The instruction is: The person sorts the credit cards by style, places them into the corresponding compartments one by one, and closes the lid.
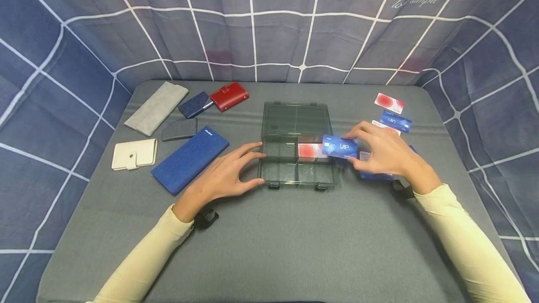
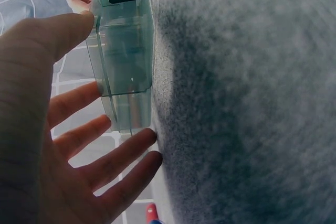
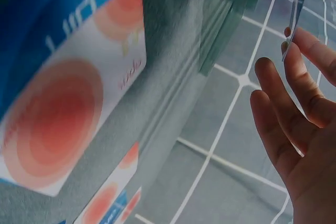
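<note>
A clear green plastic box (image 1: 275, 173) lies with its lid (image 1: 294, 118) folded back, showing several compartments. In its back right compartment rests a red-and-white card (image 1: 309, 150). My right hand (image 1: 381, 148) pinches a blue VIP card (image 1: 340, 147) by its right end, over the box's right side; the card partly covers the red-and-white one. In the right wrist view the held card (image 3: 295, 17) appears edge-on at the fingertips. My left hand (image 1: 225, 172) spreads its fingers at the box's left side, and in the left wrist view its thumb (image 2: 73, 30) meets the rim near a latch.
On the right lie several blue and red-and-white cards, such as one red-and-white card (image 1: 389, 103) and one blue card (image 1: 396, 121). To the left are a long blue wallet (image 1: 189, 160), a cream wallet (image 1: 134, 154), a grey wallet (image 1: 156, 108) and a red wallet (image 1: 229, 96).
</note>
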The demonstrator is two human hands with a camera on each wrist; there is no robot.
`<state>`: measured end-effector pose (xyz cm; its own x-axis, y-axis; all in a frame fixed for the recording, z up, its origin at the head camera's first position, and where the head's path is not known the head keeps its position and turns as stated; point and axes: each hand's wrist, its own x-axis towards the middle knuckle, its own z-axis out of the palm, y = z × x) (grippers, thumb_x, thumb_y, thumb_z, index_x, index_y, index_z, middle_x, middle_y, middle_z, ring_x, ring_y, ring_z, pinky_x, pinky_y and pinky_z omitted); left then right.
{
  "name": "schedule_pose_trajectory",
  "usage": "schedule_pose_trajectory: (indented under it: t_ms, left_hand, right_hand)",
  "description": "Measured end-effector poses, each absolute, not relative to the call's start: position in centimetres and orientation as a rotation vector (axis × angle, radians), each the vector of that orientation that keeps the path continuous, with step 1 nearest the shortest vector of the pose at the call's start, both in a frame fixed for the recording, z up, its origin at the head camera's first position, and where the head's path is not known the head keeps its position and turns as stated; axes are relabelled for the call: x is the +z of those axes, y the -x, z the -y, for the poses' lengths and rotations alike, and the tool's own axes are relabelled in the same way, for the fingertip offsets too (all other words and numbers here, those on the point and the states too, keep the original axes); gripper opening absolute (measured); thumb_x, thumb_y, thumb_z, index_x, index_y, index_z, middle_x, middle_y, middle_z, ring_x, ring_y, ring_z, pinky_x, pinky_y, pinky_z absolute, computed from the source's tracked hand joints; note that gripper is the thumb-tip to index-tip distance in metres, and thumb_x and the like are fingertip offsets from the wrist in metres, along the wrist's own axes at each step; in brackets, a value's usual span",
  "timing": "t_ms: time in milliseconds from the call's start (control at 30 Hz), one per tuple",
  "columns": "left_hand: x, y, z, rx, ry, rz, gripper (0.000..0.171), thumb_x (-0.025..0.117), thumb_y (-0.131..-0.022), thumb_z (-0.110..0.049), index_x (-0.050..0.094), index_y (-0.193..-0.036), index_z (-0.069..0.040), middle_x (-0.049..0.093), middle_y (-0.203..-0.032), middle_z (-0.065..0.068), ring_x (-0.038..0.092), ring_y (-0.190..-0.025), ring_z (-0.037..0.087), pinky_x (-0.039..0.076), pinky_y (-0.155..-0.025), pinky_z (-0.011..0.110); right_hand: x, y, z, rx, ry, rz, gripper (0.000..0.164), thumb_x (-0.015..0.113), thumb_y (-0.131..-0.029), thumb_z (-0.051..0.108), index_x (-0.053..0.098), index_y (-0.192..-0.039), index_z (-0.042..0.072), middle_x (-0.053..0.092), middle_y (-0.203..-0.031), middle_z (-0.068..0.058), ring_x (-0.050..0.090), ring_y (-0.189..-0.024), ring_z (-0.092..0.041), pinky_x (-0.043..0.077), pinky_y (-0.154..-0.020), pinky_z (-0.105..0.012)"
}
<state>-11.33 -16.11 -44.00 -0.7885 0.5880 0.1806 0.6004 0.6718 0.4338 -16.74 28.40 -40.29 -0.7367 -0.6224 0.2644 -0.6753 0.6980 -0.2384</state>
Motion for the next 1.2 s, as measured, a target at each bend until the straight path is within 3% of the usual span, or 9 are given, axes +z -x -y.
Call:
schedule_pose_trajectory:
  t_ms: [267, 433, 833, 1200]
  left_hand:
    - [-44.1, 11.3, 16.1, -0.739, 1.006, 2.861, 0.066, 0.077, -0.095, -0.057, 0.065, -0.148, -0.022, 0.047, -0.166, 0.0, 0.061, -0.138, 0.028, 0.058, -0.09, 0.05]
    - [-43.9, 11.2, 16.1, -0.732, 1.0, 2.871, 0.067, 0.077, -0.095, -0.058, 0.064, -0.149, -0.022, 0.045, -0.167, -0.002, 0.061, -0.137, 0.028, 0.058, -0.086, 0.048]
    - [-44.0, 11.3, 16.1, -0.736, 1.005, 2.865, 0.067, 0.077, -0.094, -0.058, 0.064, -0.149, -0.022, 0.045, -0.168, -0.001, 0.061, -0.137, 0.029, 0.059, -0.084, 0.048]
    - [-44.0, 11.3, 16.1, -0.734, 1.004, 2.863, 0.067, 0.078, -0.094, -0.058, 0.064, -0.149, -0.022, 0.045, -0.168, -0.001, 0.062, -0.136, 0.03, 0.059, -0.082, 0.048]
  right_hand:
    - [-40.4, 15.2, -27.0, 0.478, -1.153, 2.709, 0.052, 0.089, -0.075, 0.031, 0.077, -0.123, 0.015, 0.07, -0.112, 0.001, 0.066, -0.101, -0.021, 0.052, -0.08, -0.044]
    - [-40.5, 14.5, -26.2, 0.446, -1.191, 2.691, 0.053, 0.088, -0.074, 0.033, 0.076, -0.124, 0.016, 0.069, -0.11, 0.002, 0.064, -0.094, -0.018, 0.051, -0.075, -0.041]
    - [-40.8, 13.3, -24.5, 0.422, -1.253, 2.708, 0.056, 0.086, -0.074, 0.036, 0.075, -0.124, 0.016, 0.068, -0.117, -0.003, 0.068, -0.1, -0.026, 0.055, -0.079, -0.047]
    - [-41.1, 13.3, -23.8, 0.372, -1.291, 2.708, 0.054, 0.086, -0.076, 0.038, 0.076, -0.124, 0.014, 0.066, -0.116, -0.004, 0.065, -0.101, -0.026, 0.055, -0.081, -0.047]
